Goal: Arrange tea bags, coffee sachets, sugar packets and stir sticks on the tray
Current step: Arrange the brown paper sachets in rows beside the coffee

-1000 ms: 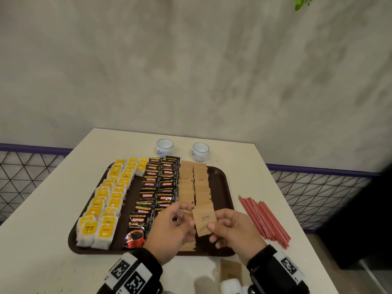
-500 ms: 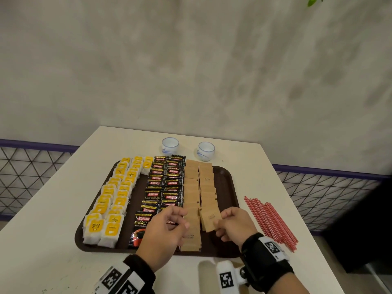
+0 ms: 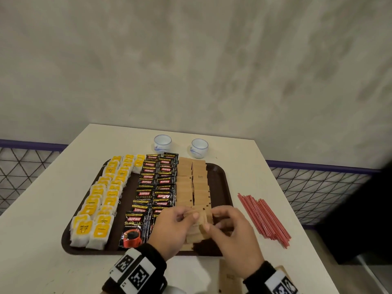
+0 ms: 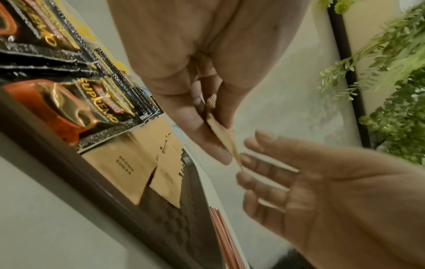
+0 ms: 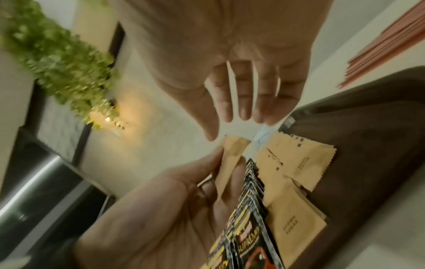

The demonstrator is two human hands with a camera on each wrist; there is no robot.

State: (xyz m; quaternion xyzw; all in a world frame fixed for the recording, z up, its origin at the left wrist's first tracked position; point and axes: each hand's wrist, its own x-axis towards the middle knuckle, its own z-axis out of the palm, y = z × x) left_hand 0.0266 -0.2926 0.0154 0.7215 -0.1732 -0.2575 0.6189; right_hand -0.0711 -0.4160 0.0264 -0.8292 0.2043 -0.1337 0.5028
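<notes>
A brown tray (image 3: 220, 172) holds rows of yellow tea bags (image 3: 101, 200), black coffee sachets (image 3: 157, 187) and two columns of brown sugar packets (image 3: 193, 183). Over the near end of the sugar columns, my left hand (image 3: 188, 216) pinches one sugar packet (image 3: 194, 212) between thumb and fingers; the left wrist view shows that packet (image 4: 226, 143) edge-on. My right hand (image 3: 214, 221) is beside it, holding nothing. Its straight fingers (image 4: 260, 163) touch the packet's free end. Red stir sticks (image 3: 263, 217) lie in a bundle on the table, right of the tray.
Two small white cups (image 3: 162, 143) (image 3: 199, 145) stand behind the tray. More brown packets (image 3: 229, 274) lie on the table at the near edge, between my wrists. The white table (image 3: 42, 209) ends close to the sticks on the right; a mesh railing surrounds it.
The right hand carried a sugar packet down to the near end of the right column, let it go, and came back with straight fingers to the packet in the left hand.
</notes>
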